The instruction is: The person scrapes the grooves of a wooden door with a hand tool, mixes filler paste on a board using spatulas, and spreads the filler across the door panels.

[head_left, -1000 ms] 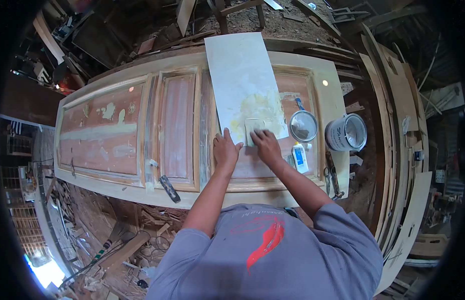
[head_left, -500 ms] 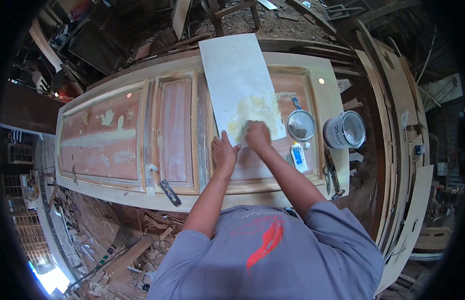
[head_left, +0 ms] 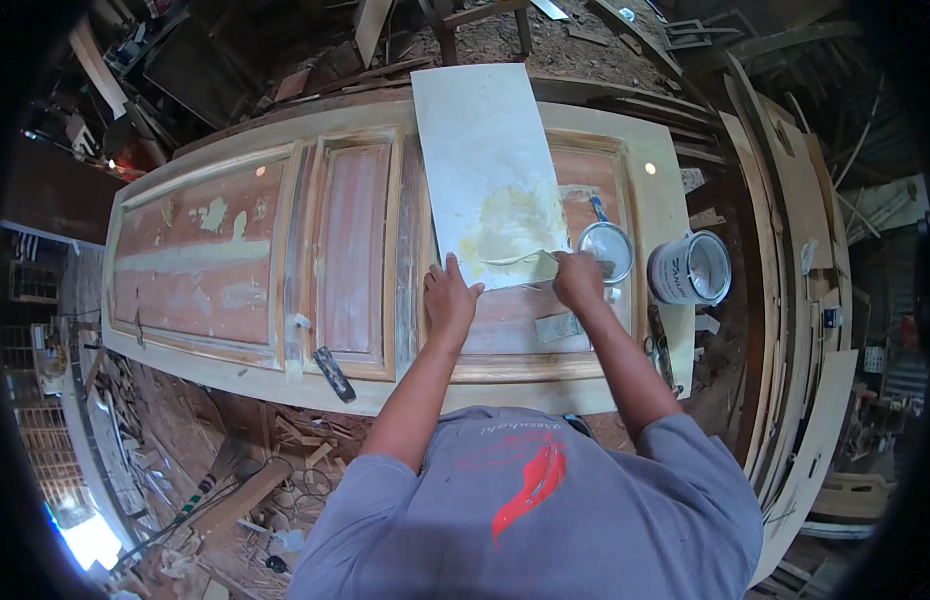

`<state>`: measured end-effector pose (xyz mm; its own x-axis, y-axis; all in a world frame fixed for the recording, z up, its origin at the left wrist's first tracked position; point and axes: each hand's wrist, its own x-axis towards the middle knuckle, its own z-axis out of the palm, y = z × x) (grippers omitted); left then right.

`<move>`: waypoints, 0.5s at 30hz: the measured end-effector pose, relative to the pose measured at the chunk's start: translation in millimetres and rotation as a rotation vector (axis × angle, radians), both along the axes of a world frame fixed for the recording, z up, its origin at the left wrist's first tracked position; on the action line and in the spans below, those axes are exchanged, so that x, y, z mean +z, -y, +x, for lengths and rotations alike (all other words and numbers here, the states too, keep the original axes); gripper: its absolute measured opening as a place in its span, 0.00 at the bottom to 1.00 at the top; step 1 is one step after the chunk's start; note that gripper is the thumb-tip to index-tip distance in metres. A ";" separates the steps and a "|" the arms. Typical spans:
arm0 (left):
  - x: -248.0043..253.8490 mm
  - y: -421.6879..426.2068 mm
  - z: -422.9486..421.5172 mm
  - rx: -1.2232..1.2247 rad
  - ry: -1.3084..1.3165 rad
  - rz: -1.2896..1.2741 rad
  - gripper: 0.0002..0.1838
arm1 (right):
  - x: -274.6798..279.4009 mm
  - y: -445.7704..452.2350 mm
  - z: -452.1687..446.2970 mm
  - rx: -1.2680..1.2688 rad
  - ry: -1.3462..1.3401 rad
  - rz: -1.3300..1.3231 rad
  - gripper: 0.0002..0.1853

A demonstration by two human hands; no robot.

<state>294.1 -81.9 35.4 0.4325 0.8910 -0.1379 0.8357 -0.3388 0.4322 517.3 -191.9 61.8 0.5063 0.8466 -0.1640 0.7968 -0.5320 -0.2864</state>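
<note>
Seen from above, a person in a grey shirt (head_left: 625, 500) at 6 o'clock, with 2 bare arms stretched toward 12 o'clock. Beneath the arms, a panelled wooden door (head_left: 355, 270), lying flat. Across the door at 12 o'clock, a long white sheet (head_left: 485, 130), with a smear of pale yellow paste (head_left: 510, 225) on its nearer half. On the sheet's 7 o'clock corner, the left hand (head_left: 451, 303), with fingers loosely spread, gripping nothing. Near the sheet's 5 o'clock corner, the right hand (head_left: 581, 281), with fingers closed on the 3 o'clock end of a thin pale strip (head_left: 520, 258), curved and nearly edge-on, over the smear's 6 o'clock side. Cannot tell whether in contact with the sheet along its length. Just beyond the right hand at 1 o'clock, a round lid (head_left: 611, 243), partly covered by the hand, with a blue handle (head_left: 598, 208) at 11 o'clock. Farther out at 3 o'clock, a grey bucket (head_left: 675, 275) with dark lettering. At 7 o'clock from the right hand, a pale rectangular piece (head_left: 558, 327) on the door. At 8 o'clock, on the door's near edge, a dark block (head_left: 333, 374).
</note>
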 end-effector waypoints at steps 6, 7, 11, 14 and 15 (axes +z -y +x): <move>-7.8 0.1 0.2 -0.010 -0.011 0.050 0.46 | -26.5 -55.8 -77.3 -0.193 -0.186 0.174 0.10; -12.2 -1.6 0.0 -0.027 -0.034 0.078 0.45 | -19.9 -65.9 -89.2 -0.193 -0.224 0.192 0.10; -15.1 -0.9 -1.0 -0.038 -0.037 0.118 0.43 | -19.0 -91.8 -95.0 -0.141 -0.269 0.222 0.12; -9.9 -0.2 -1.3 -0.017 0.002 0.113 0.44 | -5.8 -81.7 -76.1 -0.039 -0.221 0.312 0.17; -8.7 0.7 -1.5 -0.009 0.004 0.103 0.45 | -8.6 -71.1 -74.1 0.065 -0.139 0.348 0.18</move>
<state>292.6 -82.6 26.8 0.4408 0.8965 -0.0442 0.8309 -0.3889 0.3980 443.2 -120.8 53.2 0.4430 0.8933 0.0756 0.7666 -0.3337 -0.5486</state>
